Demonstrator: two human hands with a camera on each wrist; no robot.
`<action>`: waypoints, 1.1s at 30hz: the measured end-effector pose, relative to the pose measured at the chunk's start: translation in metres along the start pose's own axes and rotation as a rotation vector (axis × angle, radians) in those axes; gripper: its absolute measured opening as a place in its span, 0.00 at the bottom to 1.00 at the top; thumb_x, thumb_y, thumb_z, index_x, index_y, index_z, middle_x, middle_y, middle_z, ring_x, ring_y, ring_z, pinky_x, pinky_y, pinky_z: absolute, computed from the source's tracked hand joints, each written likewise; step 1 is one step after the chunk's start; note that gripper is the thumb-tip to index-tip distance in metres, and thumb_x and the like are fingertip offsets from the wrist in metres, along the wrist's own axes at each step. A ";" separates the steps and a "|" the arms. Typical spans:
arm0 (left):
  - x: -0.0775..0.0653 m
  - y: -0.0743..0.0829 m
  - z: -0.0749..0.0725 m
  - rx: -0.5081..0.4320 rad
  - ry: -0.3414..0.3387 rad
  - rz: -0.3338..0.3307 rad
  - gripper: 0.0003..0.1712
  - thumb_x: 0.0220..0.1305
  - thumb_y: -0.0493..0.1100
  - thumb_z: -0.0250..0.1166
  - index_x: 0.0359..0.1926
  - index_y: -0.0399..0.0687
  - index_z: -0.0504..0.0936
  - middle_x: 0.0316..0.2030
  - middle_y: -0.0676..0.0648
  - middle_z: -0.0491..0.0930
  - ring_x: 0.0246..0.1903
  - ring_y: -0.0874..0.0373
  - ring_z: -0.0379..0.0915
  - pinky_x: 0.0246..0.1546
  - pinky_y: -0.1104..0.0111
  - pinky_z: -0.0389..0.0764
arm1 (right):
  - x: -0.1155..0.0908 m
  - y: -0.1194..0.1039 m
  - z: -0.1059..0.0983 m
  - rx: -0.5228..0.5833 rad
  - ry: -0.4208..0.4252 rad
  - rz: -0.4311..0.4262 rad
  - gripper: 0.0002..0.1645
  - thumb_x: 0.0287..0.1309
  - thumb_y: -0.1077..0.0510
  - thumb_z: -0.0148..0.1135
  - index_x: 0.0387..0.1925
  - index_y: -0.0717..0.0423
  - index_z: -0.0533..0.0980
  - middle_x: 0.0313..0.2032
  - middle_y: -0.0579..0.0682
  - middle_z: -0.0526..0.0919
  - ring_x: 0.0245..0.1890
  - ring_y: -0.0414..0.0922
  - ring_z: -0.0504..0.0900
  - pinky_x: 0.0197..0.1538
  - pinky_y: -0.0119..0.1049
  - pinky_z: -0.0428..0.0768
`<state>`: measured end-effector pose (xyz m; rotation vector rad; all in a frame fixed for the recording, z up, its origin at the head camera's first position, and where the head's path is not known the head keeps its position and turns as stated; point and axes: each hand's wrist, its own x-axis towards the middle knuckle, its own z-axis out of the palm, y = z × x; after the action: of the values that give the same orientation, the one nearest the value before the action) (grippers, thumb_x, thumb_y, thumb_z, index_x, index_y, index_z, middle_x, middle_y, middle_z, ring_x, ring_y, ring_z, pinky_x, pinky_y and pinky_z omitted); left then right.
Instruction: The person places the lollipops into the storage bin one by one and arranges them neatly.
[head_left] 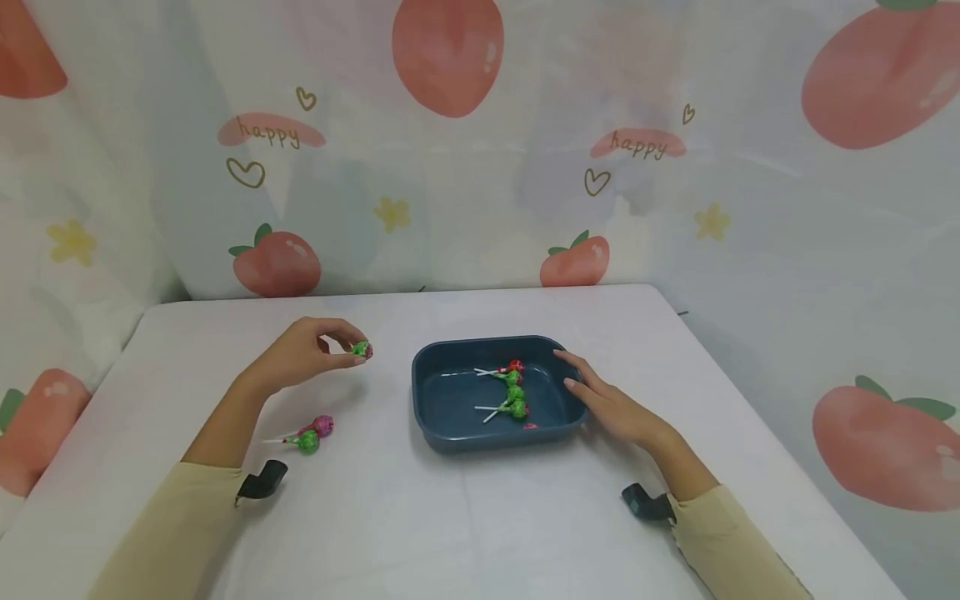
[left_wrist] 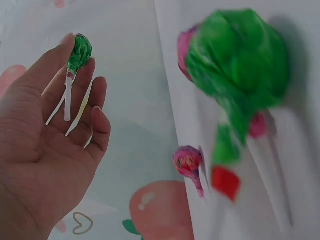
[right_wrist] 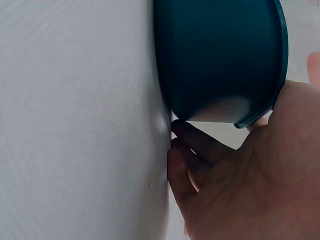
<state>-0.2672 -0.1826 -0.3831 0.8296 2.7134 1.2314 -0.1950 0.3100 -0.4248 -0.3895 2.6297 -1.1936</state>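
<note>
My left hand (head_left: 311, 352) is raised over the table's left side, pinching a green-wrapped lollipop (left_wrist: 80, 52) between thumb and fingertips. The lollipop's white stick hangs toward the palm. Below and nearer lie a green lollipop (head_left: 307, 442) and a pink-purple lollipop (head_left: 324, 426) on the tabletop. A dark blue rectangular tray (head_left: 480, 439) with rounded corners stands in the middle. My right hand (head_left: 617, 410) holds its right end, with digits over the rim and the other fingers low outside the wall. Several green and red lollipops (head_left: 513, 393) lie inside the tray, toward its right half.
White cloth covers the table (head_left: 465, 533). A hanging fabric (head_left: 480, 192) printed with peaches and hearts closes off the back and sides. Dark wrist-camera mounts (head_left: 264, 480) stick out from both beige sleeves (head_left: 161, 525).
</note>
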 end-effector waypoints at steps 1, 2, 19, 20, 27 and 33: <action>0.001 0.002 0.001 -0.003 0.002 0.002 0.11 0.62 0.44 0.78 0.46 0.57 0.89 0.39 0.57 0.86 0.44 0.56 0.77 0.47 0.58 0.76 | 0.000 0.000 0.000 0.002 0.000 -0.002 0.33 0.83 0.40 0.39 0.82 0.30 0.46 0.81 0.54 0.46 0.79 0.62 0.45 0.69 0.73 0.48; 0.003 0.005 0.002 -0.006 0.004 0.005 0.11 0.62 0.44 0.78 0.45 0.57 0.89 0.39 0.57 0.86 0.44 0.56 0.77 0.46 0.58 0.77 | 0.000 0.000 0.000 0.003 0.000 -0.003 0.33 0.83 0.41 0.39 0.82 0.31 0.46 0.81 0.54 0.46 0.79 0.62 0.45 0.69 0.73 0.48; 0.022 0.030 0.029 -0.050 -0.020 0.076 0.11 0.62 0.46 0.78 0.45 0.58 0.89 0.38 0.57 0.85 0.43 0.57 0.77 0.45 0.57 0.77 | 0.000 0.002 0.000 -0.007 0.002 -0.003 0.35 0.81 0.36 0.38 0.82 0.32 0.46 0.81 0.55 0.45 0.79 0.63 0.45 0.69 0.73 0.48; 0.023 0.031 0.031 -0.052 -0.020 0.078 0.11 0.62 0.46 0.78 0.45 0.58 0.89 0.38 0.57 0.85 0.43 0.57 0.77 0.45 0.57 0.77 | 0.000 0.002 0.000 -0.007 0.003 -0.003 0.35 0.81 0.36 0.38 0.82 0.32 0.46 0.81 0.55 0.45 0.79 0.63 0.45 0.69 0.73 0.48; 0.031 0.038 0.047 -0.076 -0.036 0.073 0.12 0.62 0.45 0.78 0.46 0.56 0.90 0.37 0.57 0.85 0.42 0.56 0.77 0.44 0.57 0.77 | 0.000 0.002 -0.001 -0.022 0.004 -0.004 0.35 0.82 0.37 0.38 0.82 0.34 0.46 0.81 0.58 0.45 0.78 0.65 0.45 0.68 0.74 0.48; 0.037 0.044 0.060 -0.082 -0.043 0.075 0.13 0.61 0.45 0.78 0.47 0.55 0.90 0.37 0.57 0.85 0.43 0.55 0.77 0.44 0.57 0.78 | -0.001 0.001 0.000 -0.022 0.005 -0.005 0.34 0.82 0.38 0.38 0.82 0.34 0.47 0.81 0.57 0.45 0.78 0.65 0.45 0.69 0.74 0.48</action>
<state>-0.2638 -0.0995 -0.3860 0.9441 2.6014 1.3141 -0.1945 0.3106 -0.4252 -0.3978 2.6500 -1.1692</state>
